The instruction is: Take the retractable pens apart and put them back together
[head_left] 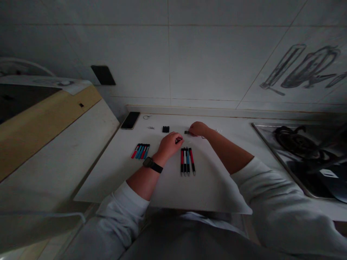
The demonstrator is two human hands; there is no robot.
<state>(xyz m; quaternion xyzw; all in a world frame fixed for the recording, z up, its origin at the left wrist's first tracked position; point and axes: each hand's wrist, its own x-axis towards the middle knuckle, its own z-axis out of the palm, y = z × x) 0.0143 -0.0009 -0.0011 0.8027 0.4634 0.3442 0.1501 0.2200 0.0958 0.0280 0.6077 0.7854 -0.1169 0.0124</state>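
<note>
Fingers of the left hand [168, 143] are curled together, seemingly around a small dark piece [178, 140] in the head view, while those of the right hand [198, 129] bunch at another dark bit [186, 132], and whether they grip it cannot be told. Handling small parts looks to be the step in hand, with four pens [188, 161] side by side on the white tabletop [168, 193] nearer the body, and the next move seems to call for a fine, steady pinch. Both forearms slant inward, hands close but apart, right knuckles uppermost
</note>
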